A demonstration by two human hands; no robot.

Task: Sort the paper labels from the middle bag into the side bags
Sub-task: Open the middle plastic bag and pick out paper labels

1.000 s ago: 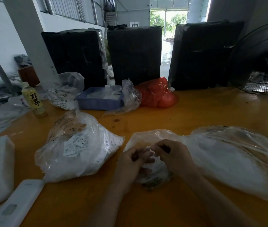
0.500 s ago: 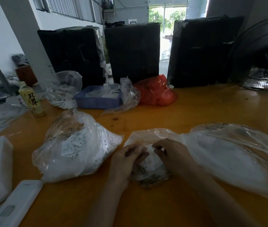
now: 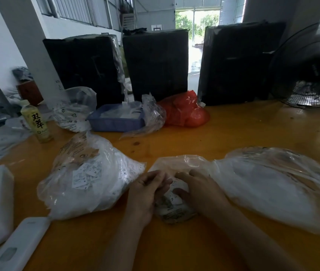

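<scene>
A yellow table (image 3: 233, 137) fills the view. Three black bales (image 3: 157, 63) stand along its far edge, with a fan (image 3: 309, 69) at the far right. Nearer, the right bag (image 3: 276, 188), clear plastic and wide, lies beside the middle bag (image 3: 176, 165) and touches it. The left bag (image 3: 88, 180), stuffed with white labels, sits just left of the hands. Behind it are a blue tray (image 3: 114, 122), a red bag (image 3: 184, 112), another clear bag (image 3: 73, 108) and a bottle (image 3: 36, 122). A white device (image 3: 14, 245) lies at the near left corner. The left hand (image 3: 145, 194) and right hand (image 3: 200, 190) meet over the middle bag, both pinching its small wad of labels (image 3: 171, 200) through or inside the plastic; which, I cannot tell. The right thumb presses on a label marked XL.
</scene>
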